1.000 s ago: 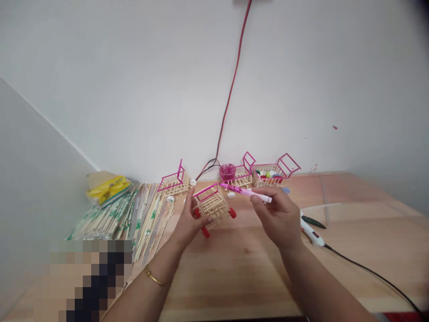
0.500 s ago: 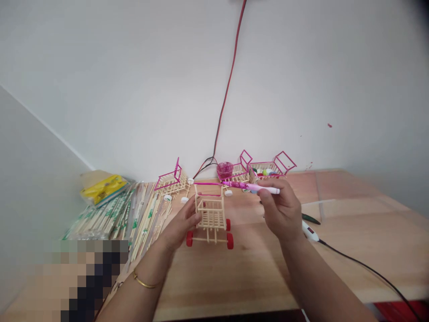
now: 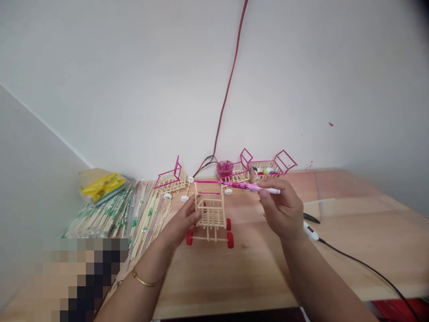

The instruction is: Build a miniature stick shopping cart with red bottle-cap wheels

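A miniature shopping cart (image 3: pixel 211 214) made of thin wooden sticks, with red wheels, stands on the wooden table in front of me. Its top handle bar is magenta; most of the frame is bare wood. My left hand (image 3: pixel 182 222) grips the cart's left side, fingertips partly hidden behind the sticks. Pinched in my right hand (image 3: pixel 283 208) is a paintbrush (image 3: pixel 250 187) with a pale, magenta-smeared handle. It lies nearly level, its tip at the right end of the handle bar. Behind it sits a small clear cup of magenta paint (image 3: pixel 225 168).
Magenta-edged carts stand along the wall, one at left (image 3: pixel 170 179) and others at right (image 3: pixel 268 169). Bundled sticks (image 3: pixel 103 214) and a yellow packet (image 3: pixel 106 187) lie left. A white corded tool (image 3: pixel 311 231) and a dark green object (image 3: pixel 311 218) lie right.
Both hands, the cart and the brush are almost where they were. The brush tip stays at the handle bar's right end, and the view has shifted very slightly.
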`<state>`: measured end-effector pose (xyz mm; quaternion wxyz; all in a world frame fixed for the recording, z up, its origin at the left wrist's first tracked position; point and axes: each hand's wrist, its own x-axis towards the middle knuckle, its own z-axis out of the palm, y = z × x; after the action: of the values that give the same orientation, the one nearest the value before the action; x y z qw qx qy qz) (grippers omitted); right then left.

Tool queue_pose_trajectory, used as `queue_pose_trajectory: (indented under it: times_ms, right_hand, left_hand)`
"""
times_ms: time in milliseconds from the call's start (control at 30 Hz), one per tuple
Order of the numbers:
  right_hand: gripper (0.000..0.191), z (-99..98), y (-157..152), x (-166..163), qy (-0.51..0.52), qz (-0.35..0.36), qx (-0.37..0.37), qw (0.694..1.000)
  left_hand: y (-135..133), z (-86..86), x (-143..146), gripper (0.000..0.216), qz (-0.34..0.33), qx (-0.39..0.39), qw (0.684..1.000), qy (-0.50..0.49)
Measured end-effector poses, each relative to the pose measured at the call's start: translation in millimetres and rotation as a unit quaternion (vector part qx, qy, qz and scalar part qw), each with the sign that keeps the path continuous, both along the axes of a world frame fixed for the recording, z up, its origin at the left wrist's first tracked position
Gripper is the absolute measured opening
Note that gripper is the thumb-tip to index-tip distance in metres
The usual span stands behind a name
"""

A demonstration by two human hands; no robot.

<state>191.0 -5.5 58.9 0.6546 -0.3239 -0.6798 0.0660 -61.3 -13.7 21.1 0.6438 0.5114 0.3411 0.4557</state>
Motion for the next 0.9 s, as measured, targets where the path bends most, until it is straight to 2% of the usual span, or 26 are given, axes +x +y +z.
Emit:
queue_pose_trajectory:
  times_ms: [167,400,667,900]
  right_hand:
    - [0.011,-2.2,1.5,3.6,-0.026,-0.02,0.004,0.999]
    - [0.017,-0.5,1.6,5.2,-0.06,0.023,0.029,0.998]
    - [0.02,1.1,1.2,2.3,-0.032,0.004,0.053,0.998]
    - [0.018,-0.2,1.4,5.2,-0.072,0.029,0.031,0.996]
  left_hand:
    - [0.6,-2.6,-1.2,0.083,-0.003,-0.004,1.0,-0.008]
    - [0.7,2.3,-0.8,0.081,-0.021,0.017,0.999,-0.016]
    - [0.5,1.2,-1.4,0.079,-0.023,0.007,1.0,-0.008]
    - [1.5,0.9,-1.7,0.081,-0.019,0.018,1.0,-0.011]
